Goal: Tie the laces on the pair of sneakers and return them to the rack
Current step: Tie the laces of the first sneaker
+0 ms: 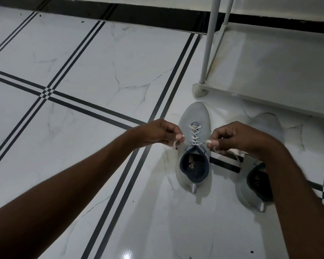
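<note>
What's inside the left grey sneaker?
Inside the grey knit sneaker on the left: a dark navy lining and insole with a small printed logo, nothing else. The toe end is hidden under the laced upper.

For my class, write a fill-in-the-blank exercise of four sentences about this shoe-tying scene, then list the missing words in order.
1. Each hand pinches one end of the white ____ of the left sneaker.
2. Both sneakers stand on the tiled ____.
3. The right forearm partly hides the ____ sneaker.
4. The bottom shelf of the rack holds ____ shoes.

Missing words: lace; floor; right; no
</note>
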